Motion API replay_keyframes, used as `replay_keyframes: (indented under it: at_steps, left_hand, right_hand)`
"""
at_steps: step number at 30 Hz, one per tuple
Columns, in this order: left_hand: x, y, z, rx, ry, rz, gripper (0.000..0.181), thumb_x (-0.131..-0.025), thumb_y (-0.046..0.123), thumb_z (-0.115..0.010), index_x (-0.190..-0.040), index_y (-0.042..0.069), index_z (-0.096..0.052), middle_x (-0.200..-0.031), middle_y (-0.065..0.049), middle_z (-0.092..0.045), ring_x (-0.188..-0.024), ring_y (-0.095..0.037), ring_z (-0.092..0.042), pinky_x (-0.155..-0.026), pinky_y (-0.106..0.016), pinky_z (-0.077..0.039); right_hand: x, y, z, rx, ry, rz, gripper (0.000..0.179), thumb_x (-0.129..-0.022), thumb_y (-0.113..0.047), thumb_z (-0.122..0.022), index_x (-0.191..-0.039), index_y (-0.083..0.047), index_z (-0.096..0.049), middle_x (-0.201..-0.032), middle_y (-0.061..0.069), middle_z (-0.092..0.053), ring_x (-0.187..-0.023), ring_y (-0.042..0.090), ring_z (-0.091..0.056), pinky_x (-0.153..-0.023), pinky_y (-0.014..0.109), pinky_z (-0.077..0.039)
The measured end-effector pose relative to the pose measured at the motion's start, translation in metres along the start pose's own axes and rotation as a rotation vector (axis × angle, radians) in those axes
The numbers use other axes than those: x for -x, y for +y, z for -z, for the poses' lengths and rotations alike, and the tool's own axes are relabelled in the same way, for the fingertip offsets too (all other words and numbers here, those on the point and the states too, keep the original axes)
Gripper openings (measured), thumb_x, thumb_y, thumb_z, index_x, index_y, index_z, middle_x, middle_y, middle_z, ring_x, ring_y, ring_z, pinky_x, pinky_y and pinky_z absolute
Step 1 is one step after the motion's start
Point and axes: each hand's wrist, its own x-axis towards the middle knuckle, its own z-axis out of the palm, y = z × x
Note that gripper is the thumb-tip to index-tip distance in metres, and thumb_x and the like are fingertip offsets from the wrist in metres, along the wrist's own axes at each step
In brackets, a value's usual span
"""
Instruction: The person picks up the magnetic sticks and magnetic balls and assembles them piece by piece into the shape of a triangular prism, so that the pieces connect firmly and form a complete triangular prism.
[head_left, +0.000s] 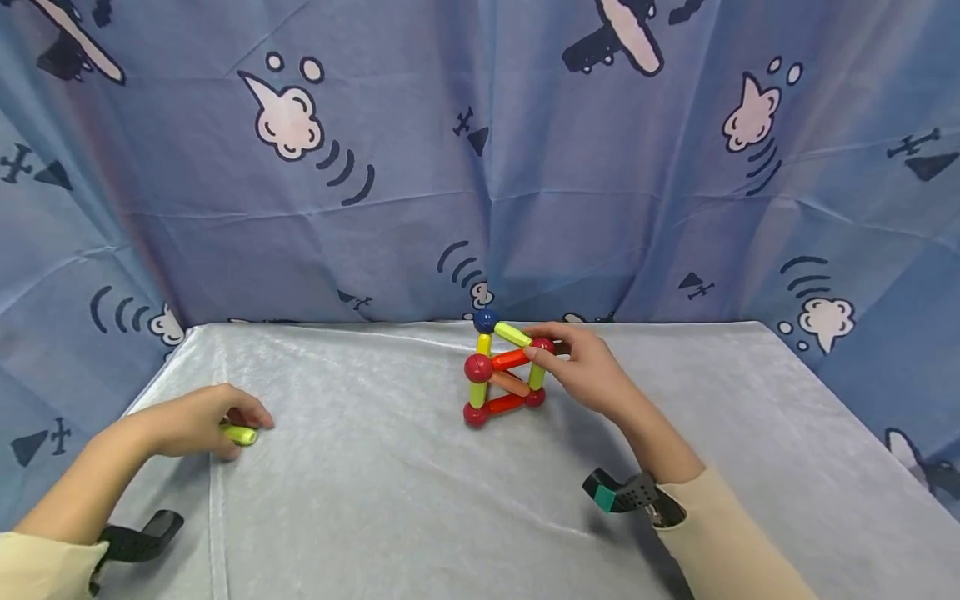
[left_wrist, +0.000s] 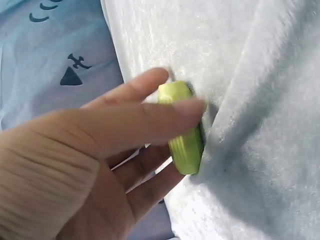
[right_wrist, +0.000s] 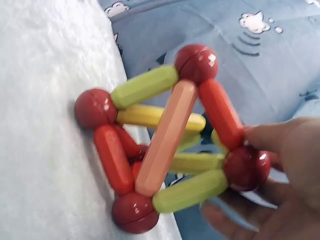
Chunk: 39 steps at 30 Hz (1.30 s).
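My left hand (head_left: pixel 198 419) is at the left side of the cloth and pinches a loose yellow-green magnetic rod (left_wrist: pixel 186 150), its thumb across the rod and the fingers behind. On the cloth in the middle stands a frame of magnetic rods and balls (head_left: pixel 510 360), with red balls at several corners and a blue ball (head_left: pixel 486 321) at the top back. My right hand (head_left: pixel 588 367) grips the frame's upper right red ball (right_wrist: pixel 246 168) between thumb and fingers. A pale orange rod (right_wrist: pixel 167 137) runs diagonally across one side. In the right wrist view, the frame's far corners are partly hidden.
A light grey plush cloth (head_left: pixel 360 500) covers the table and has a raised seam at the left. Behind it hangs a blue printed curtain (head_left: pixel 405 167), close to the back of the frame. Dark straps (head_left: pixel 630 492) are on both wrists.
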Motion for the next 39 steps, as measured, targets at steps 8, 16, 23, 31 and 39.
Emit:
replay_keyframes:
  at_steps: [8, 16, 23, 31, 39]
  left_hand:
    - [-0.010, 0.007, -0.004, -0.116, 0.143, -0.010, 0.019, -0.078, 0.000, -0.078, -0.093, 0.011, -0.074, -0.087, 0.004, -0.072, -0.080, -0.001, -0.060, -0.069, -0.024, -0.051]
    - [-0.063, 0.057, -0.019, -0.039, 0.290, -0.112, 0.022, -0.088, 0.002, -0.073, -0.110, 0.004, -0.075, -0.104, -0.007, -0.075, -0.092, -0.017, -0.068, -0.081, -0.034, -0.058]
    - [-0.103, 0.115, -0.023, 0.040, 0.338, -0.149, 0.028, -0.091, 0.003, -0.071, -0.120, 0.007, -0.072, -0.113, -0.007, -0.074, -0.102, -0.022, -0.068, -0.088, -0.037, -0.059]
    - [-0.123, 0.162, -0.019, 0.053, 0.467, -0.167, 0.028, -0.092, 0.006, -0.073, -0.120, 0.011, -0.073, -0.116, -0.004, -0.071, -0.105, -0.021, -0.067, -0.093, -0.039, -0.058]
    - [-0.136, 0.179, -0.025, 0.005, 0.528, -0.250, 0.030, -0.091, 0.005, -0.073, -0.120, 0.013, -0.073, -0.115, -0.003, -0.071, -0.106, -0.020, -0.066, -0.094, -0.039, -0.057]
  right_hand:
    - [-0.030, 0.016, 0.008, -0.145, -0.171, 0.064, 0.036, -0.106, -0.026, -0.054, -0.138, -0.013, -0.061, -0.125, 0.014, -0.065, -0.105, 0.028, -0.062, -0.094, 0.043, -0.056]
    - [-0.068, 0.026, 0.012, -0.351, -0.358, 0.038, 0.036, -0.109, -0.020, -0.042, -0.138, -0.004, -0.055, -0.143, 0.018, -0.051, -0.128, 0.035, -0.053, -0.116, 0.056, -0.040]
    - [-0.074, 0.010, 0.003, -0.297, -0.198, 0.046, 0.038, -0.106, -0.022, -0.052, -0.141, -0.008, -0.056, -0.147, 0.018, -0.052, -0.125, 0.033, -0.054, -0.114, 0.056, -0.042]
    - [-0.028, -0.017, -0.018, 0.001, 0.063, 0.013, 0.060, -0.090, -0.049, -0.071, -0.138, -0.014, -0.060, -0.153, 0.013, -0.045, -0.139, 0.037, -0.044, -0.109, 0.059, -0.046]
    - [-0.024, -0.010, -0.025, 0.054, -0.028, 0.127, 0.071, -0.086, -0.042, -0.078, -0.146, -0.013, -0.053, -0.166, 0.012, -0.026, -0.146, 0.040, -0.037, -0.114, 0.060, -0.040]
